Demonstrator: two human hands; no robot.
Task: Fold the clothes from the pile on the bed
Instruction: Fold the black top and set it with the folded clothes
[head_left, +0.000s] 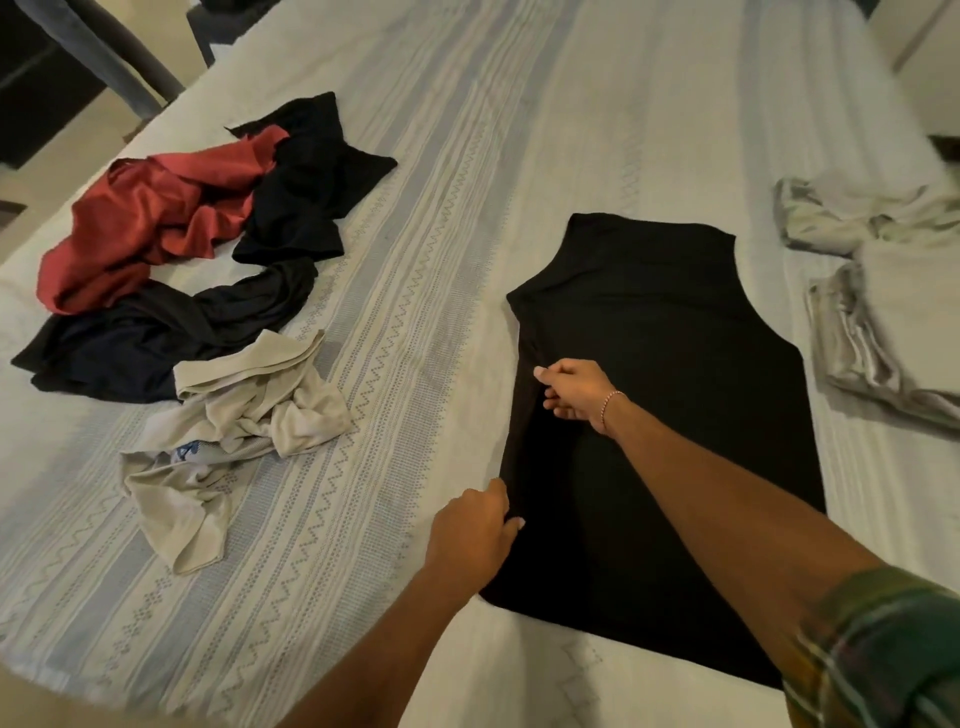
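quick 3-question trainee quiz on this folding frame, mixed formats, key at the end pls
1. True or false: both hands are on the left edge of the black top.
2. Multiple choice: the red garment lies A) in the unfolded pile at left, B) on the folded light clothes at right, C) under the black top.
3. Short answer: which hand wears a bracelet?

Key
1. True: the left hand grips the edge nearer the camera, and the right hand pinches it farther up.
2. A.
3. The right hand.
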